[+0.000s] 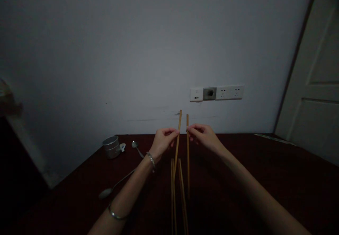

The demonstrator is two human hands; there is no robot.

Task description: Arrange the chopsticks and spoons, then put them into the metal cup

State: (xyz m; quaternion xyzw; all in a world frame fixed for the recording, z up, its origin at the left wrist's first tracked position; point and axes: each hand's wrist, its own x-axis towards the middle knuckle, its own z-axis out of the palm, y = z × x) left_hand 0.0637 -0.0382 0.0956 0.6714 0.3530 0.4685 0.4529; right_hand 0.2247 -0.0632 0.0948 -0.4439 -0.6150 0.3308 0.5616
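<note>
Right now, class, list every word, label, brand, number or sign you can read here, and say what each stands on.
No text can be read.
White piece beside the metal cup: bluish mark, too small to read.
Wall socket panel: no legible lettering.
Held chopsticks: no legible marking.

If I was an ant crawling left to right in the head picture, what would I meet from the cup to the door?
Metal cup → small spoon → left hand → left hand's chopstick → right hand's chopstick → right hand → door.
</note>
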